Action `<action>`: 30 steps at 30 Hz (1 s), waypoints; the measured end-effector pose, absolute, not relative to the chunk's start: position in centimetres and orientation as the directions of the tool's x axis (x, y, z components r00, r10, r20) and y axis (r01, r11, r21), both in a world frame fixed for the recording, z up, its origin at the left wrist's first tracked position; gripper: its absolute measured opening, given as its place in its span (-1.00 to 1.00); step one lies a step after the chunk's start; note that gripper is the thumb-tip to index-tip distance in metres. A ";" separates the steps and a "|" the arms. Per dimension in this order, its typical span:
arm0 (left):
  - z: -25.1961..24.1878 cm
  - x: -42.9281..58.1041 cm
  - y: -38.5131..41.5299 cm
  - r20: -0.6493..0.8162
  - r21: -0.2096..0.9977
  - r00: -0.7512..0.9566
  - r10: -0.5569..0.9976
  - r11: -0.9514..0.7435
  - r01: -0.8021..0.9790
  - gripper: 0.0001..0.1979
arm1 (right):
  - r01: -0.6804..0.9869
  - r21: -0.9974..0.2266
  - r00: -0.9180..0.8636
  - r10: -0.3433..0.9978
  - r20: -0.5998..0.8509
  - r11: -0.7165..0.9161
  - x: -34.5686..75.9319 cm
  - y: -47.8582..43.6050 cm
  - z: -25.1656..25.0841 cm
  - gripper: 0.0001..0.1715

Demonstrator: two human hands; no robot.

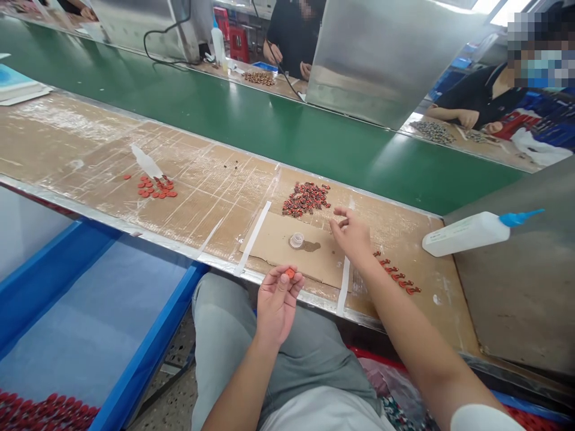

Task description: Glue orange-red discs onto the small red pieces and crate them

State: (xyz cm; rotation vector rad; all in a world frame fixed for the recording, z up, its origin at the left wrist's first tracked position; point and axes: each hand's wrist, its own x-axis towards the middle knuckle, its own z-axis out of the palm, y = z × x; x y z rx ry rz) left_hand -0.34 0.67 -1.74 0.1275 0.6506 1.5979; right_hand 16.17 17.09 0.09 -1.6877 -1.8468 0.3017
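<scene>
My left hand (pixel 279 305) is closed, pinching a small round red piece (pixel 290 273) between thumb and fingers at the table's front edge. My right hand (pixel 353 237) hovers over the board with thumb and forefinger apart, and I see nothing between them. Just left of its fingertips is a heap of small red-and-black parts (pixel 306 199). A small clear cup (pixel 296 240) stands on a cardboard sheet (pixel 274 236), beside a brown stain. Under my right forearm a row of red pieces with dark upright parts (pixel 395 272) runs toward the right; the forearm hides some of the board.
A white bottle with a blue nozzle (pixel 467 233) leans against a metal panel (pixel 530 263) at right. Loose red discs (pixel 155 188) lie at left by a white strip. Beyond runs a green belt (pixel 251 114). A blue-framed tray (pixel 148 323) stands lower left. Co-workers sit opposite.
</scene>
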 end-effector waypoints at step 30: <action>-1.9 -1.2 0.8 -0.290 0.438 -0.087 0.953 0.051 -0.897 -0.82 | 0.915 -0.387 -0.124 0.992 -0.006 0.112 16.6 27.6 -0.3 -0.77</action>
